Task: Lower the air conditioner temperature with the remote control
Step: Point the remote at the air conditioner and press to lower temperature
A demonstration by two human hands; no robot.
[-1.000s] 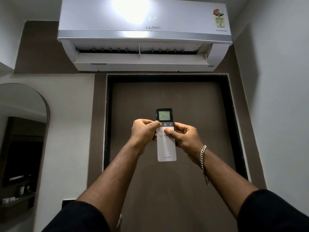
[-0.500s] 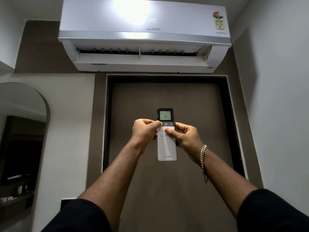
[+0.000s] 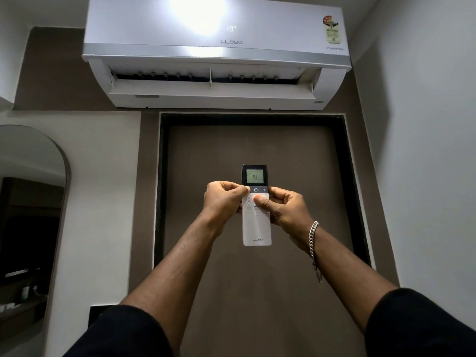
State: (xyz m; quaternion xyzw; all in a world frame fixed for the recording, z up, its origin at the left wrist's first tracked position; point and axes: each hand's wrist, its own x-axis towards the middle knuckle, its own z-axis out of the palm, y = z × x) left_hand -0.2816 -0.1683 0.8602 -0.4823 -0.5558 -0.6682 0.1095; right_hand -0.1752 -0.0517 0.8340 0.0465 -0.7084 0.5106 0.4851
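Note:
A white remote control (image 3: 256, 225) with a dark top and lit screen reading 19 is held upright in front of me, in both hands. My left hand (image 3: 223, 199) grips its left edge, thumb on the button at the left of the dark strip. My right hand (image 3: 284, 208) holds the right edge, thumb across the white buttons. High on the wall, the white air conditioner (image 3: 216, 55) has its flap open and its panel shows 19.
A brown door (image 3: 257, 145) in a dark frame stands straight ahead below the unit. An arched mirror (image 3: 28, 215) hangs on the left wall, with a shelf of small items below it. A white wall (image 3: 425, 150) closes the right side.
The remote's screen has gone from 21 to 19, and the unit's panel from 21 through 20 to 19. My hands have kept their grip and barely moved.

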